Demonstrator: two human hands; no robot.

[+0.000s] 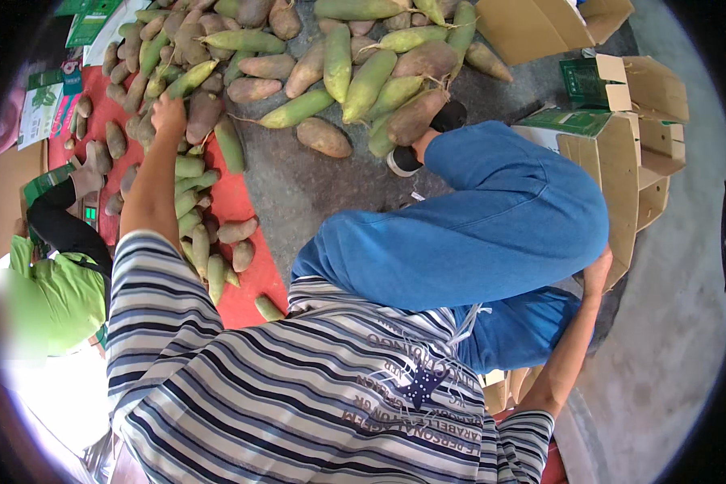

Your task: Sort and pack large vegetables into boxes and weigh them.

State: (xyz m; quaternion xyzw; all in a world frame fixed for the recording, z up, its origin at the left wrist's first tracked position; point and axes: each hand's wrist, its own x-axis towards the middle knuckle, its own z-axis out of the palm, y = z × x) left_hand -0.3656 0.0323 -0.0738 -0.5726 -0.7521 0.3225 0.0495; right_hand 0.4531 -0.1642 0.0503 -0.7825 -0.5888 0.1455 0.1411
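Reaching to a long, tapered green radish [194, 78], left hand [168, 115], right hand [597, 271] well apart, both grips unclear

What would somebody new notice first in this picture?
Probably the heap of green and brown vegetables across the top, with the left hand among them. Next, perhaps, the bright blue trousers in the middle and the red surface at left, under part of the heap.

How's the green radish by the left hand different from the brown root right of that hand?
The green radish is light green; the brown root is dull brown. The radish looks slim, the root plump. The radish slants; the root lies steeper in the picture. Both are close to the left hand.
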